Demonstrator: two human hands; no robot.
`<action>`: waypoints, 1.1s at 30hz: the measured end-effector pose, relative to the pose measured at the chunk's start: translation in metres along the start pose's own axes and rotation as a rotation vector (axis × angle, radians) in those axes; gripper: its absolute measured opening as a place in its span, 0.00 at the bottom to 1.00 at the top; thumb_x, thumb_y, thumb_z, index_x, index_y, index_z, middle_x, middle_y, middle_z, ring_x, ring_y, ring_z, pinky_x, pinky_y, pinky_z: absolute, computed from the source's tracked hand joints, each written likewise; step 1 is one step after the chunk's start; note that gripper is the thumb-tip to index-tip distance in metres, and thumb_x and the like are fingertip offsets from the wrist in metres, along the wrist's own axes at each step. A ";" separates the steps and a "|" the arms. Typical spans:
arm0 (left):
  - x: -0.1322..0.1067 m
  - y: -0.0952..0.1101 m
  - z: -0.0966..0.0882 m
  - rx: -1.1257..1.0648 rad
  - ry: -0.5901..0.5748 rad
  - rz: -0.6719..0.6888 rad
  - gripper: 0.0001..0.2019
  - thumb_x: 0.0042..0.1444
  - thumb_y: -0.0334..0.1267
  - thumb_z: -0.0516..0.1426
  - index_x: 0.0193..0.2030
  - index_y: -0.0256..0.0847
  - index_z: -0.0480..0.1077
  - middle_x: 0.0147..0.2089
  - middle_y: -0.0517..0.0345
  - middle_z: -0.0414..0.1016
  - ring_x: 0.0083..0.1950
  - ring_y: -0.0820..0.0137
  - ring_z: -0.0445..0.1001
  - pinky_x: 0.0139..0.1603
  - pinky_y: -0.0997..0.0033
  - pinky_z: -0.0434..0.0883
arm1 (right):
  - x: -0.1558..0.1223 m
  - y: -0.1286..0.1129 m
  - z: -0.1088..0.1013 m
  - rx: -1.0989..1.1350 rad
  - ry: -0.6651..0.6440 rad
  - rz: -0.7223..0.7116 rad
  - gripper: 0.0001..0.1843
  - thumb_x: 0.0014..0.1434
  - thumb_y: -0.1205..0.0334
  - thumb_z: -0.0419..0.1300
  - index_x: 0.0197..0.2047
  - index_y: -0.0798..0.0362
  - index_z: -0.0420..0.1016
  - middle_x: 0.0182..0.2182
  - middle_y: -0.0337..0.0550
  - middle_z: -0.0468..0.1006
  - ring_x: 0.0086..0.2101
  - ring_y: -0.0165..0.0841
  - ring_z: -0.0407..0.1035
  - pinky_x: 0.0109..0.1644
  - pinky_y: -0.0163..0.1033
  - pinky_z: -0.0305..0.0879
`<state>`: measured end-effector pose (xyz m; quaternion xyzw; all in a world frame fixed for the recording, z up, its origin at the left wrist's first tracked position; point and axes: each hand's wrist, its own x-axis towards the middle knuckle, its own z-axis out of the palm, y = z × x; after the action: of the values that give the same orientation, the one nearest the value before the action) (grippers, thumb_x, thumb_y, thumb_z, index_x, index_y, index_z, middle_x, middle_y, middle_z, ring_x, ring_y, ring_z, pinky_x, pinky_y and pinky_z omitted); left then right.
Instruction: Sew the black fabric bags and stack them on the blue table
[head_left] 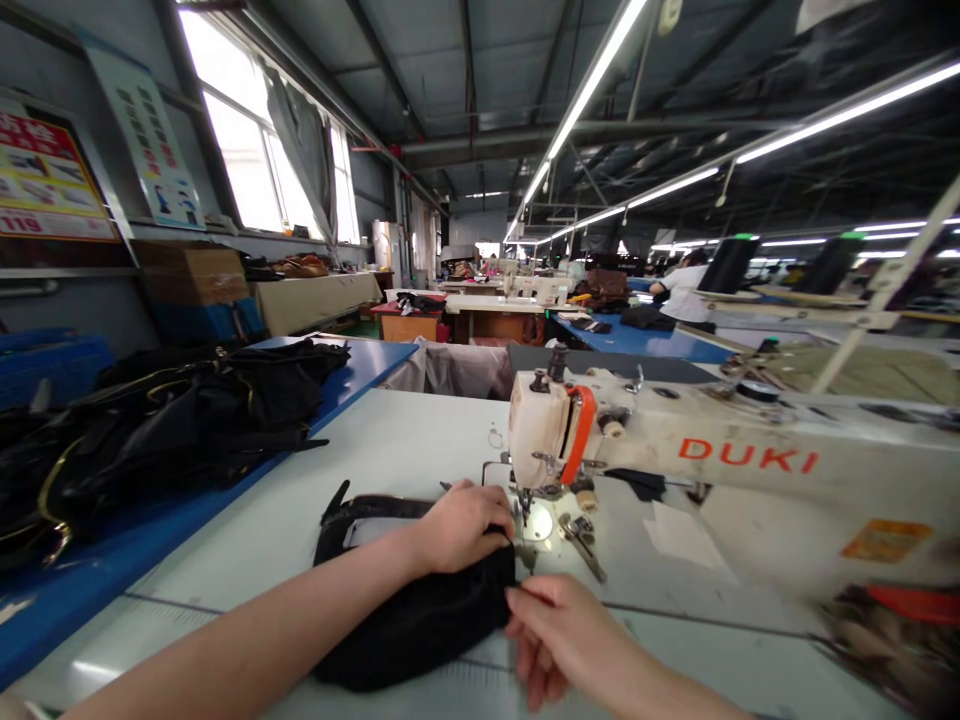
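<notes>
A black fabric piece lies on the pale sewing table, its right edge close to the needle of a white sewing machine marked DUKI. My left hand rests on top of the fabric with its fingers curled down, pressing it near the presser foot. My right hand sits at the fabric's near right edge, its fingers pinched together on that edge.
A heap of black bags lies on the blue table to the left. More sewing stations and a person in white are further back. Posters and windows line the left wall.
</notes>
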<state>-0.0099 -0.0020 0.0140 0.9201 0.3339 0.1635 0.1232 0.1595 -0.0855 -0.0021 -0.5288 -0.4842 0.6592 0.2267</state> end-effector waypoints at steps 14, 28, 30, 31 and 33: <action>0.018 -0.008 0.001 0.038 -0.029 -0.003 0.03 0.55 0.34 0.59 0.36 0.45 0.73 0.43 0.61 0.74 0.47 0.66 0.71 0.48 0.68 0.62 | 0.040 0.005 -0.041 -1.331 0.355 -1.306 0.07 0.56 0.74 0.59 0.37 0.54 0.73 0.38 0.40 0.79 0.41 0.34 0.70 0.53 0.41 0.62; 0.030 -0.023 0.006 -0.106 -0.047 0.001 0.05 0.53 0.29 0.61 0.36 0.42 0.75 0.42 0.59 0.76 0.46 0.67 0.73 0.50 0.72 0.65 | 0.043 -0.018 -0.047 -1.417 0.326 -1.317 0.08 0.61 0.74 0.54 0.38 0.55 0.72 0.34 0.42 0.77 0.39 0.36 0.70 0.51 0.45 0.65; 0.032 -0.024 0.005 -0.123 -0.061 0.004 0.05 0.53 0.28 0.61 0.36 0.41 0.76 0.41 0.59 0.77 0.45 0.69 0.73 0.49 0.75 0.66 | 0.044 -0.018 -0.048 -1.415 0.324 -1.360 0.08 0.62 0.73 0.52 0.37 0.55 0.72 0.35 0.44 0.78 0.40 0.37 0.70 0.51 0.45 0.65; 0.032 -0.025 0.005 -0.129 -0.067 0.005 0.05 0.53 0.29 0.62 0.36 0.40 0.76 0.41 0.59 0.77 0.44 0.69 0.74 0.48 0.76 0.66 | 0.044 -0.016 -0.048 -1.409 0.320 -1.378 0.09 0.63 0.72 0.52 0.37 0.55 0.72 0.36 0.44 0.78 0.40 0.37 0.70 0.51 0.45 0.65; 0.033 -0.026 0.005 -0.133 -0.075 0.008 0.04 0.53 0.29 0.62 0.36 0.41 0.76 0.40 0.60 0.77 0.44 0.70 0.74 0.48 0.76 0.66 | 0.042 -0.009 -0.049 -1.378 0.319 -1.411 0.11 0.64 0.72 0.50 0.37 0.55 0.73 0.37 0.44 0.78 0.40 0.36 0.70 0.52 0.44 0.64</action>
<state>0.0009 0.0379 0.0082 0.9167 0.3137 0.1513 0.1956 0.1880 -0.0280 -0.0125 -0.2188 -0.9279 -0.1296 0.2726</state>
